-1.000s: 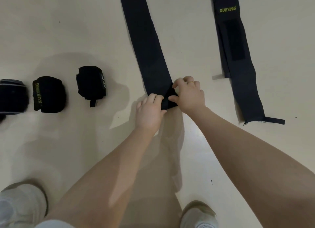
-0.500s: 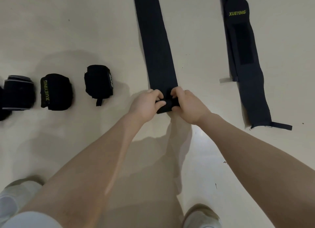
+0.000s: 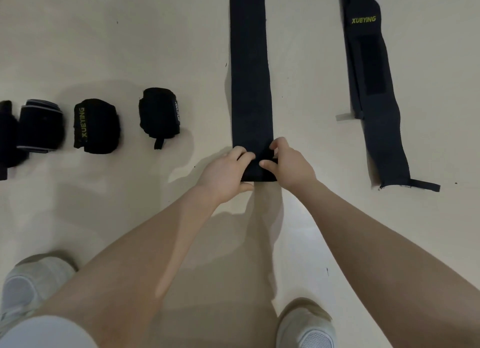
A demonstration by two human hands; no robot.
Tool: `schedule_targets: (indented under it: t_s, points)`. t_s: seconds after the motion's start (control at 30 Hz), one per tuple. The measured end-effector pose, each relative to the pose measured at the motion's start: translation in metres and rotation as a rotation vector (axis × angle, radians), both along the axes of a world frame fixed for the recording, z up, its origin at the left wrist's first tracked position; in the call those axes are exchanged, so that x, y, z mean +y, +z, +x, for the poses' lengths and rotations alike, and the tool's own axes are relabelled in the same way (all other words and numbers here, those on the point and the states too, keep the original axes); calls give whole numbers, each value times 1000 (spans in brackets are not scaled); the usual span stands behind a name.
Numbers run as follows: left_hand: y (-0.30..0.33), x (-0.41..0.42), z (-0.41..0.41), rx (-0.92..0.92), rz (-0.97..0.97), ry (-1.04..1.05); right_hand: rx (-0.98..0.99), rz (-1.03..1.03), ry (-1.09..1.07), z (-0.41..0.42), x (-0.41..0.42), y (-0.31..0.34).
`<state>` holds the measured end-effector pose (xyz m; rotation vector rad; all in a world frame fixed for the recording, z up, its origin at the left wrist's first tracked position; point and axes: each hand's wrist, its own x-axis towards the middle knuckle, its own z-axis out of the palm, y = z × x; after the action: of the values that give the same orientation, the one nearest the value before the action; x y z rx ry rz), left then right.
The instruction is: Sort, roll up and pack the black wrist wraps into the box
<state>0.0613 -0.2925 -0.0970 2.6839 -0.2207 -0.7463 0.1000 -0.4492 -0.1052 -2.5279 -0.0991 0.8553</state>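
Observation:
A long black wrist wrap (image 3: 250,69) lies flat on the pale floor, running away from me. Its near end is turned into a small roll (image 3: 259,172). My left hand (image 3: 223,174) grips the roll's left side and my right hand (image 3: 291,167) pinches its right side. A second unrolled wrap (image 3: 371,87) marked XUEYING lies flat at the right. Rolled wraps stand in a row at the left: one (image 3: 159,115), one (image 3: 94,126) with yellow lettering, one (image 3: 40,125) with grey edges, and part of another (image 3: 6,137) at the frame edge. No box is in view.
My two pale shoes (image 3: 306,327) (image 3: 28,282) stand on the floor at the bottom. A thin loop strap (image 3: 423,185) sticks out from the near end of the right wrap. Bare floor (image 3: 130,35) lies beyond the rolled wraps.
The near end of the middle wrap has been turned over into a thicker roll under both hands. The view has shifted, so everything sits further right in the frame.

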Motion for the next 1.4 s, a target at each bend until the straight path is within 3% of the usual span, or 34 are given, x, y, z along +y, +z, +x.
schedule_targets:
  t_s: [0.1, 0.17, 0.23, 0.33, 0.53, 0.63, 0.73, 0.9, 1.03, 1.23, 1.33, 1.4]
  points:
    - [-3, 3, 5, -35, 13, -16, -241, -193, 212, 6, 6, 2]
    - [-6, 5, 6, -31, -43, 30, -439, -123, 362, 6, 11, 0]
    - [-6, 6, 6, -33, -68, 36, -504, -52, 426, 5, 11, -5]
    - [-6, 8, 9, -33, -121, 113, -324, -58, 461, 5, 1, -3]
    - [-5, 10, 23, 28, -130, 125, -254, -42, 504, 18, -9, 1]
    - [-3, 10, 37, 34, -115, 155, -74, 36, 385, 29, -6, 2]
    - [1, 5, 57, 25, -75, 200, 55, 174, 135, 45, -2, 3]
    - [4, -7, 65, -193, 244, 146, -141, -44, 202, 56, 6, 3]
    - [6, -11, 63, -190, 192, 146, -5, 76, 69, 42, 16, 4]
    - [19, -12, 35, -17, 84, 268, 179, 172, -241, -19, 62, -9]
    - [18, 2, 19, -16, 89, 343, 280, 269, -200, -31, 76, -3]
    - [14, 20, 6, -43, 112, 416, 374, 364, -30, -38, 76, 5]
